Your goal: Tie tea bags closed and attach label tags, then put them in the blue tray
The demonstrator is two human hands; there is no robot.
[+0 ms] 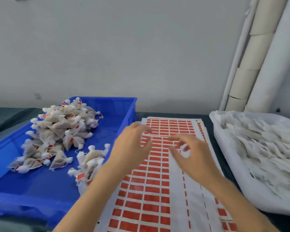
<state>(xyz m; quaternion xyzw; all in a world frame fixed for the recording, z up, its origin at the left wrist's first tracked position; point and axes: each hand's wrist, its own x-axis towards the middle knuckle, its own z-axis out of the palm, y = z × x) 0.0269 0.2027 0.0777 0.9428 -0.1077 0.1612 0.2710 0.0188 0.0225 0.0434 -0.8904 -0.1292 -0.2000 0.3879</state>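
Observation:
A blue tray point(45, 186) at the left holds a heap of tied tea bags point(60, 131) with red tags. A stack of white sheets covered in red label stickers point(151, 190) lies in the middle. My left hand point(132, 148) hovers over the sheet's upper left with fingers loosely curled and holds nothing that I can see. My right hand point(192, 154) is blurred over the sheet; something small and white point(185, 149) sits at its fingers, and I cannot tell whether they pinch it.
A white bin point(224, 148) heaped with untied white tea bags point(261, 148) stands at the right. Cardboard tubes and white rolls point(258, 52) lean against the wall behind it. The dark tabletop point(5, 118) shows at the far left.

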